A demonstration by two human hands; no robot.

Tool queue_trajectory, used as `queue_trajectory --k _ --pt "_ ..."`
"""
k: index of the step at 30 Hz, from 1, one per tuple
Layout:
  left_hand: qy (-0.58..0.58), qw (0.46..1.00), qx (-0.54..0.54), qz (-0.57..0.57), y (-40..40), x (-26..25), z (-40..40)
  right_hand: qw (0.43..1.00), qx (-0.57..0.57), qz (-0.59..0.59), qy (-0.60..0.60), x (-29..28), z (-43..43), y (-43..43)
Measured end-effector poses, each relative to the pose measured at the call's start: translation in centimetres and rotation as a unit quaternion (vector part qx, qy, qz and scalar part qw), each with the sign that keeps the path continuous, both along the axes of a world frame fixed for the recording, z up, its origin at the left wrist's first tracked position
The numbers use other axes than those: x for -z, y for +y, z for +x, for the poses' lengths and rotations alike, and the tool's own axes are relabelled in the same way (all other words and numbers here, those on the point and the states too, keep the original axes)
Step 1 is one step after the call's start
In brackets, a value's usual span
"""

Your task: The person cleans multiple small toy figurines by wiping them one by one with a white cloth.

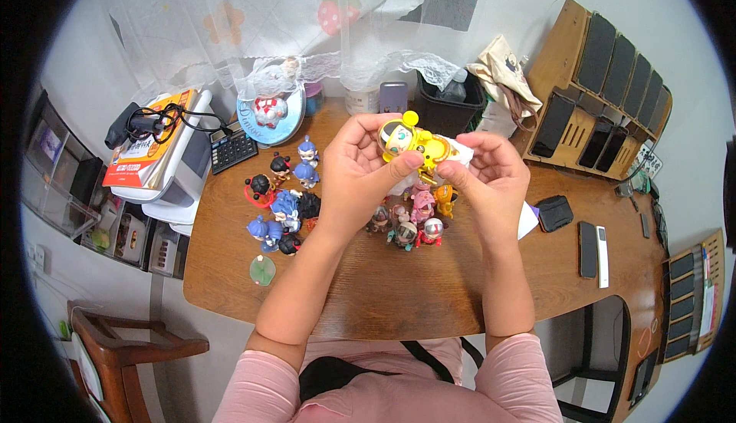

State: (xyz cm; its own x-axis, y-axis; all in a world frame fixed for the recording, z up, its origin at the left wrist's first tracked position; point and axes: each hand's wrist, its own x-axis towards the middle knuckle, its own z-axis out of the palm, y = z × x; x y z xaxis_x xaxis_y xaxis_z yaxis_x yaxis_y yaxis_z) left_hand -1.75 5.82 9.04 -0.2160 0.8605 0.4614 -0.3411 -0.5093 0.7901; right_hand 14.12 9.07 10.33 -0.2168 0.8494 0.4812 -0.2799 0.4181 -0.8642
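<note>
Above the brown wooden table, my left hand (362,175) grips a yellow figurine (436,148) by its head and upper body, thumb across its front. The toy lies tilted, its round yellow knob uppermost. A piece of white tissue or cloth (462,150) is pinched in my right hand (491,178) against the figurine's lower end, and the right thumb is at its edge. Below the hands stand several small figurines, among them a pink one (422,207), an orange one (445,200) and one with a red-and-white helmet (432,231). My hands partly hide this group.
Several blue and black-haired figurines (286,207) cluster left, near a green disc (263,270). A calculator (233,148) and round plaque (270,112) stand behind. Rightward are a black pouch (555,213), a phone (587,249), a white bar (602,256) and a wooden phone rack (566,72).
</note>
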Motion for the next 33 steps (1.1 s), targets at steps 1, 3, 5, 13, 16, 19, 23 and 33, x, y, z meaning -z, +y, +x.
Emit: queue_trajectory --k 1,3,5,13,16,19,23,33 --pt "0.001 1.0 0.001 -0.004 0.1 0.1 0.0 1.0 0.001 0.0 0.0 0.2 0.0 0.0" --pt "0.002 1.0 0.002 -0.008 0.2 0.1 0.0 0.977 0.132 0.138 -0.097 0.9 -0.1 0.1" --pt "-0.008 1.0 -0.006 -0.015 0.3 0.2 0.1 0.951 0.185 0.203 -0.14 0.5 -0.2 0.0" --pt "-0.018 0.999 -0.029 -0.002 0.7 0.6 0.4 0.999 0.0 -0.027 -0.038 -0.2 -0.2 -0.1" --pt "-0.029 0.999 -0.029 0.006 0.7 0.7 0.8 0.996 -0.029 -0.048 -0.066 -0.6 0.7 0.4" --pt "-0.031 0.999 -0.03 0.005 0.6 0.6 0.8 0.995 -0.03 -0.043 -0.082 -0.6 1.3 0.6" --pt "-0.021 0.999 -0.038 -0.006 0.7 0.8 0.5 0.974 0.065 0.055 -0.209 -1.1 1.3 0.2" --pt "-0.054 0.998 -0.009 -0.022 0.8 0.8 0.1 0.966 0.066 0.203 -0.143 -0.6 1.6 1.4"
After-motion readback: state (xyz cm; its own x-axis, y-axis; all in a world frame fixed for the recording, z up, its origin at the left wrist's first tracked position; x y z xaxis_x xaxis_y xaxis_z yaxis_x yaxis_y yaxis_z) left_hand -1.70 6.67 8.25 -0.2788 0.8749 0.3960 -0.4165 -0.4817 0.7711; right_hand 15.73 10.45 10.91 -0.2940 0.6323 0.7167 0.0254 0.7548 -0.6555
